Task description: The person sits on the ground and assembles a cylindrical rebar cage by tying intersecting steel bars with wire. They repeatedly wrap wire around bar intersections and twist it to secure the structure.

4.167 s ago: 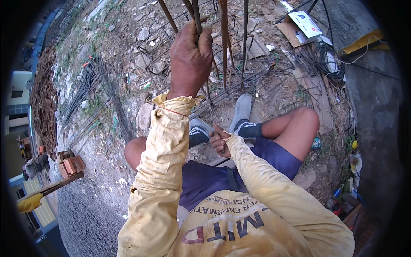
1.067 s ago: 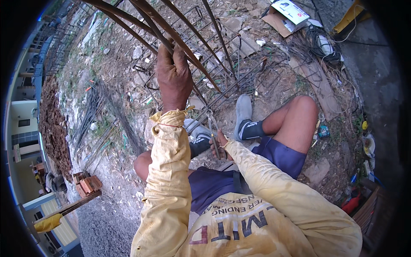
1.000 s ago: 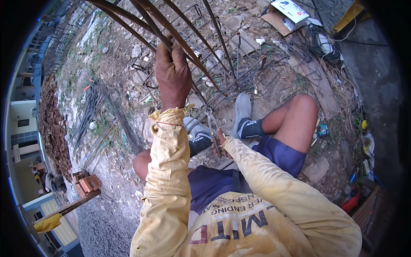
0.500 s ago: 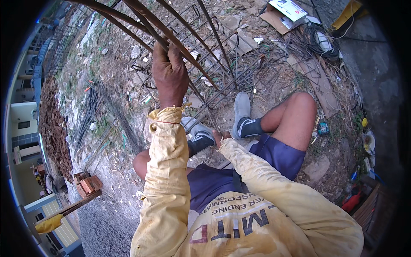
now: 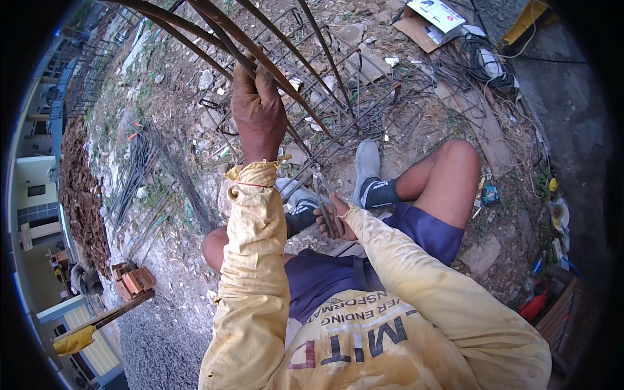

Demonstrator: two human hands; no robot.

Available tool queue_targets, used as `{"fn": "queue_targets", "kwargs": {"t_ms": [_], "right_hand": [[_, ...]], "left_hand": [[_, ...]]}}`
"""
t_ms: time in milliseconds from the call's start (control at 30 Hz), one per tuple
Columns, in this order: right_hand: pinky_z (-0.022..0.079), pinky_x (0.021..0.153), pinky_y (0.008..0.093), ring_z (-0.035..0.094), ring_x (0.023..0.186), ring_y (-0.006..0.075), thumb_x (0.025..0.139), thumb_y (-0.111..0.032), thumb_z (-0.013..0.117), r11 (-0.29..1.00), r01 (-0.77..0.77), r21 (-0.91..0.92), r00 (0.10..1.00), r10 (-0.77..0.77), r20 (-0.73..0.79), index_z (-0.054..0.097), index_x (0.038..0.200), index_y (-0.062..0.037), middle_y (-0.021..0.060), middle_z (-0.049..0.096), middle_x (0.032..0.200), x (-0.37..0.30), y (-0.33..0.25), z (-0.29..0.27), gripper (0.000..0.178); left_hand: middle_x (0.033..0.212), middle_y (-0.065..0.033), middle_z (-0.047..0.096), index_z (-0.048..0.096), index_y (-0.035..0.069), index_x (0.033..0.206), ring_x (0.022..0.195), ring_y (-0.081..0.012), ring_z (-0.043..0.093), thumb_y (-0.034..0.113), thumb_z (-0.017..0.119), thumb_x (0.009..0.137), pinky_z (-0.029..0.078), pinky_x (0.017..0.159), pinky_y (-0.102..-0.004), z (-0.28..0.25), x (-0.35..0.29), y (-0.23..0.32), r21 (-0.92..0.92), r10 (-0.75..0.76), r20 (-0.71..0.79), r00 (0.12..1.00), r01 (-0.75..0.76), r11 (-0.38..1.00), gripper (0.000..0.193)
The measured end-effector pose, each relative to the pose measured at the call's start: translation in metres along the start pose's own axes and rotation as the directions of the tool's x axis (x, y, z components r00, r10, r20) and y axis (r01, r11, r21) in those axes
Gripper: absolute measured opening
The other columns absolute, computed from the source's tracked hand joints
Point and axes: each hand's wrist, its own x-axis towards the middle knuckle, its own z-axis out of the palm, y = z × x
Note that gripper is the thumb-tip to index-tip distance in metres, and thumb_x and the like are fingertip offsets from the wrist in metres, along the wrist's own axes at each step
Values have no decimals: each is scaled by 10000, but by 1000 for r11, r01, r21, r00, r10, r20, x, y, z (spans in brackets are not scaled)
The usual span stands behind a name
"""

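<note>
My left hand (image 5: 259,117) is raised in front of me, its fingers wrapped round one of several rusty steel rebars (image 5: 296,97) that slant across the top of the view. Low between my shoes, my right hand (image 5: 337,220) holds a pair of steel pincers (image 5: 325,205) by the handles. The pincers' jaws point away from me, close to the lower end of the rebar cage (image 5: 312,159). Thin bent stirrups cross the long bars of that cage. The fingertips of my left hand are partly hidden behind the bars.
My shoes (image 5: 368,162) stand close beside the cage. A bundle of thin wire rods (image 5: 136,172) lies left on the rubble. At the back right are an open carton (image 5: 432,23) and coiled cable (image 5: 481,62). Red bricks (image 5: 135,279) sit at the left.
My right hand has turned and opened out slightly, so the pincers in it now show clearly. My left hand and the rebars have stayed in place.
</note>
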Motion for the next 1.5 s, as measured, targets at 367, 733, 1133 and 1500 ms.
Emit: {"fn": "queue_targets", "kwargs": {"t_ms": [367, 733, 1133, 1500], "right_hand": [[350, 361, 253, 457, 370, 117, 682, -737, 695, 943, -297, 148, 945, 268, 185, 599, 897, -153, -20, 518, 554, 38, -6, -31, 630], [466, 451, 331, 527, 469, 169, 790, -747, 551, 736, 90, -671, 746, -496, -444, 620, 1016, -73, 60, 549, 661, 87, 31, -52, 715], [429, 440, 288, 482, 421, 112, 778, -663, 654, 985, -29, 170, 999, 23, 38, 587, 994, -138, -6, 575, 675, 31, 14, -22, 571], [487, 460, 352, 625, 565, 212, 964, -498, 428, 989, 78, 127, 977, -101, 188, 566, 1136, -158, 89, 689, 878, 75, 20, -51, 406]], "left_hand": [[744, 35, 498, 546, 84, 1246, 646, -43, 491, 212, 471, 1030, 413, 555, -220, 0, 1, 2, 74, 32, -13, 999, -31, 997, 262], [854, -50, 571, 551, 61, 1265, 767, -138, 568, 159, 451, 1017, 477, 697, -302, -2, -1, 4, 35, -42, -2, 999, 42, 998, 285], [722, 36, 506, 535, 92, 1249, 621, -43, 481, 205, 474, 1029, 403, 540, -215, 5, 2, 3, -20, -8, -11, 1000, 7, 1000, 255], [722, 31, 498, 493, 68, 1281, 626, -46, 490, 179, 464, 1030, 409, 539, -219, 2, 5, 7, -19, -19, 41, 999, 20, 1000, 277]]}}
